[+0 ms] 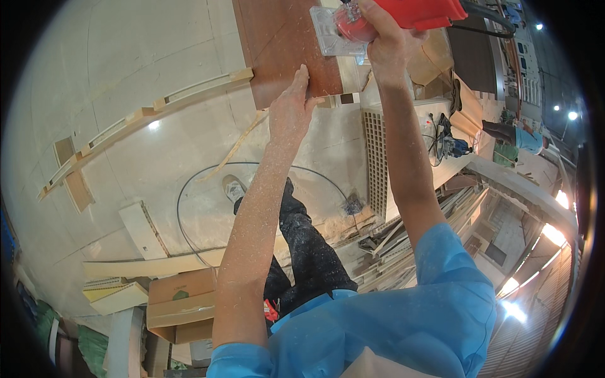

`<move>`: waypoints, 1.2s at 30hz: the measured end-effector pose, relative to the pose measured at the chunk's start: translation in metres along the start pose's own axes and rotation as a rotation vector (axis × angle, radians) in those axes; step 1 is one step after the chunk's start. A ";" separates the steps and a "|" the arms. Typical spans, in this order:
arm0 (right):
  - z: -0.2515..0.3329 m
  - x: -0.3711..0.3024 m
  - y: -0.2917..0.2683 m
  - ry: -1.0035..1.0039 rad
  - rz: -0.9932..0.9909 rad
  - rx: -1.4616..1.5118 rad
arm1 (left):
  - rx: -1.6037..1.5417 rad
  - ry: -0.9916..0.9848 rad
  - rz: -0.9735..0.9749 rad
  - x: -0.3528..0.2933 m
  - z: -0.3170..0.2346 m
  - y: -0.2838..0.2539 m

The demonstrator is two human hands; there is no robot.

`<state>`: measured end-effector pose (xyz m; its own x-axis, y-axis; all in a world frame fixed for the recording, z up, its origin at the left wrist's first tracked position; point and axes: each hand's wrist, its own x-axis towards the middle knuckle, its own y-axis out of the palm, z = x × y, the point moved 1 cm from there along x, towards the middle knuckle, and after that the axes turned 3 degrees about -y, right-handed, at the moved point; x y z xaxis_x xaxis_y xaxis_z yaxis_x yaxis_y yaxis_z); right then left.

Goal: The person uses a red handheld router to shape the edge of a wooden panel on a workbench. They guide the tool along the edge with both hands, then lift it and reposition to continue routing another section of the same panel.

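Note:
At the top, my right hand (389,47) is closed around a red handheld trim router (419,11) with a clear plastic base (328,31). The base rests by the right-hand edge of a reddish-brown board (277,47), where a pale strip (348,72) shows alongside. My left hand (292,107) lies on the near end of that board, its fingers stretched forward and its thumb toward the right. Pale dust speckles both forearms. The router's bit is hidden from view, and a black cord leaves the tool at the upper right.
A dark cable (179,201) loops over the tiled floor near my feet. An open cardboard box (183,302) stands at lower left. Long wooden strips (135,116) lie at left. On the right are a grid-sided panel (376,164), a blue power tool (455,147), stacked boards and another person (529,140).

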<state>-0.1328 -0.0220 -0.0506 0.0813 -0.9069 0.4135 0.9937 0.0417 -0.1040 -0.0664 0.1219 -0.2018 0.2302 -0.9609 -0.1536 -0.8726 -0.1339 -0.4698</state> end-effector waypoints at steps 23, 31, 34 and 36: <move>-0.006 0.001 -0.002 -0.003 -0.037 -0.016 | -0.003 0.023 -0.038 0.001 0.001 0.000; -0.003 -0.003 -0.001 0.031 -0.041 -0.019 | -0.001 0.012 -0.045 0.000 -0.001 0.000; 0.001 -0.004 -0.002 0.077 -0.045 -0.070 | -0.005 0.022 -0.054 0.000 -0.002 -0.001; 0.002 -0.004 -0.003 0.110 -0.039 -0.084 | 0.000 0.003 -0.038 0.000 -0.001 -0.001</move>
<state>-0.1361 -0.0176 -0.0500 0.0297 -0.9477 0.3178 0.9856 -0.0251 -0.1670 -0.0660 0.1221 -0.2002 0.2618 -0.9559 -0.1329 -0.8632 -0.1704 -0.4752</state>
